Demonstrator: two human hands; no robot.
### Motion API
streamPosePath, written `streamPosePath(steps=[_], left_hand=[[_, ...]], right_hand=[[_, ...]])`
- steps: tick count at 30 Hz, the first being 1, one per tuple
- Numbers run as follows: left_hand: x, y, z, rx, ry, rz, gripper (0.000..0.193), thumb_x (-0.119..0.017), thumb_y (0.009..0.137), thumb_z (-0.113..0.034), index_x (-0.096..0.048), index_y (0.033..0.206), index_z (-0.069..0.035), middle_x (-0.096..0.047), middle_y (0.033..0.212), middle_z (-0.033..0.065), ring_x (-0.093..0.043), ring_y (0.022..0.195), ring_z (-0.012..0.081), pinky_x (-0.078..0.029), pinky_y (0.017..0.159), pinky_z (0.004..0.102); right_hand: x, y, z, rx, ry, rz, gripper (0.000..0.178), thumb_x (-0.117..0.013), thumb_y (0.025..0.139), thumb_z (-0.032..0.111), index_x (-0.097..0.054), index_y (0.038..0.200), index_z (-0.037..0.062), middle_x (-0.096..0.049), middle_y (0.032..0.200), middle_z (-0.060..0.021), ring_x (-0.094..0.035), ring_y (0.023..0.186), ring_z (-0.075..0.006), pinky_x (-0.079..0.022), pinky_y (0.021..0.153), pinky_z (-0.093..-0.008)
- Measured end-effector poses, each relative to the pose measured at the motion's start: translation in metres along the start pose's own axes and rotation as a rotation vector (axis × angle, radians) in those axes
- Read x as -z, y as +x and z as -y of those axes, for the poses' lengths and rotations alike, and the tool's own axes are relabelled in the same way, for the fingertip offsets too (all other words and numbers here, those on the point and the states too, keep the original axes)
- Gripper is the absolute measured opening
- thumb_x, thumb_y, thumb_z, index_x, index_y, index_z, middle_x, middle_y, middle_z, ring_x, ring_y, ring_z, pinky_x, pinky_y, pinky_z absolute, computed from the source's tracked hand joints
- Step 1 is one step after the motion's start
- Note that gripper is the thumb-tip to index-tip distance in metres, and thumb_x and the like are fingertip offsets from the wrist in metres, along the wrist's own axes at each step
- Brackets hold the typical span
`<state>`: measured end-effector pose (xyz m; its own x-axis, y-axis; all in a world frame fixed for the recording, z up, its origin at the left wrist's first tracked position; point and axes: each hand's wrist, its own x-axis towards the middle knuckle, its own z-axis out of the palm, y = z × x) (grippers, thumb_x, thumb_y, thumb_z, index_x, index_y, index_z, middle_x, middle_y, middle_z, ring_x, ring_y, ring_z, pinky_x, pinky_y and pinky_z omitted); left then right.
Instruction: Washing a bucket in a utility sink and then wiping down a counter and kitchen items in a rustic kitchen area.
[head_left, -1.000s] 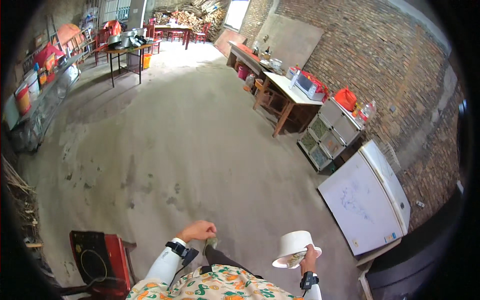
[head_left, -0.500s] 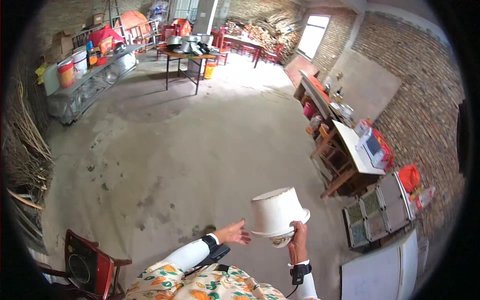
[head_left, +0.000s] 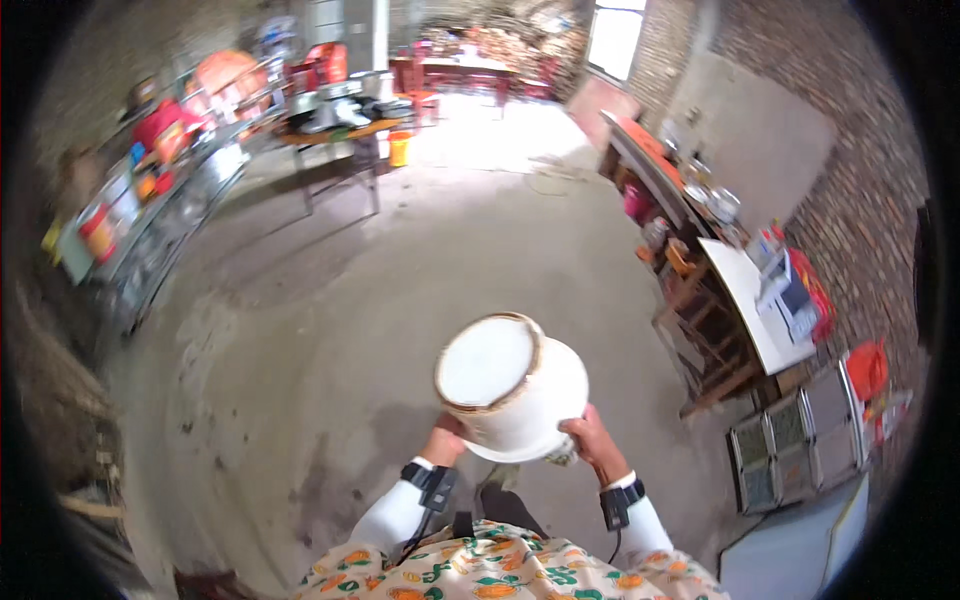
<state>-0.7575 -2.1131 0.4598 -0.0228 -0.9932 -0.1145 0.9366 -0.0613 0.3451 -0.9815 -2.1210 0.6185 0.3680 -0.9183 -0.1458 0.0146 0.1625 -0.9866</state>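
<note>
Apparently for balance, a tipped tub (head_left: 522,402) is gripped by left hand (head_left: 444,442) at eight o'clock, right hand (head_left: 596,442) at four.

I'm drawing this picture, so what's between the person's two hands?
In the head view, a white pot is between the left hand and the right hand, its brown-edged bottom showing.

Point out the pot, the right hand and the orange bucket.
Pot (head_left: 530,397): head view, on its side wall.
Right hand (head_left: 596,443): head view, on the middle of the hand.
Orange bucket (head_left: 400,150): head view, on its outer side.
</note>
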Motion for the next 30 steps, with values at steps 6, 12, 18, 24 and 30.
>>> streamPosePath(steps=[6, 12, 18, 24, 30], left_hand=[[-0.023, 0.11, -0.041, 0.033, 0.102, 0.156, 0.043, -0.04, 0.097, -0.026, -0.042, 0.132, -0.003, -0.044, 0.135, 0.0153, -0.045, 0.123, 0.0292, -0.037, 0.104, 0.0474], [-0.037, 0.203, -0.056, 0.023, 0.27, -0.11, 0.053, -0.057, 0.089, -0.033, -0.045, 0.131, -0.003, -0.049, 0.132, 0.0114, -0.05, 0.117, 0.0243, -0.042, 0.097, 0.0439], [-0.069, 0.333, -0.054, -0.235, 0.745, -0.037, 0.054, -0.076, 0.074, -0.011, -0.053, 0.123, -0.003, -0.056, 0.119, 0.007, -0.055, 0.106, 0.0187, -0.047, 0.087, 0.0347], [-0.018, 0.487, -0.049, -0.02, 0.649, 0.09, 0.048, -0.069, 0.078, -0.012, -0.052, 0.122, -0.003, -0.056, 0.12, 0.0101, -0.056, 0.106, 0.0245, -0.047, 0.09, 0.0388], [-0.048, 0.62, 0.003, -0.398, 1.622, 0.435, 0.047, -0.059, 0.082, -0.015, -0.047, 0.125, -0.001, -0.055, 0.124, 0.0114, -0.053, 0.113, 0.0249, -0.043, 0.095, 0.0402]], right_hand=[[0.063, 0.147, 0.019, -0.048, -0.27, 0.154, 0.045, -0.06, 0.078, 0.018, -0.055, 0.116, -0.006, -0.062, 0.111, -0.0097, -0.057, 0.098, -0.0162, -0.045, 0.088, -0.0296], [0.104, 0.26, 0.062, 0.045, -0.264, 0.18, 0.046, -0.06, 0.081, 0.024, -0.055, 0.117, -0.0046, -0.062, 0.109, -0.0111, -0.056, 0.099, -0.017, -0.044, 0.089, -0.0305], [0.149, 0.368, 0.086, 0.014, -0.294, 0.116, 0.045, -0.061, 0.082, 0.029, -0.056, 0.113, -0.0024, -0.063, 0.104, -0.0108, -0.057, 0.095, -0.0174, -0.045, 0.086, -0.0308], [0.215, 0.457, 0.091, -0.038, -0.248, -0.013, 0.043, -0.061, 0.083, 0.031, -0.057, 0.111, -0.0015, -0.064, 0.099, -0.0099, -0.058, 0.092, -0.0168, -0.046, 0.083, -0.0304], [0.295, 0.497, 0.109, -0.091, -0.255, -0.31, 0.043, -0.063, 0.081, 0.028, -0.058, 0.109, -0.0041, -0.065, 0.1, -0.013, -0.059, 0.093, -0.0184, -0.047, 0.082, -0.0325]])
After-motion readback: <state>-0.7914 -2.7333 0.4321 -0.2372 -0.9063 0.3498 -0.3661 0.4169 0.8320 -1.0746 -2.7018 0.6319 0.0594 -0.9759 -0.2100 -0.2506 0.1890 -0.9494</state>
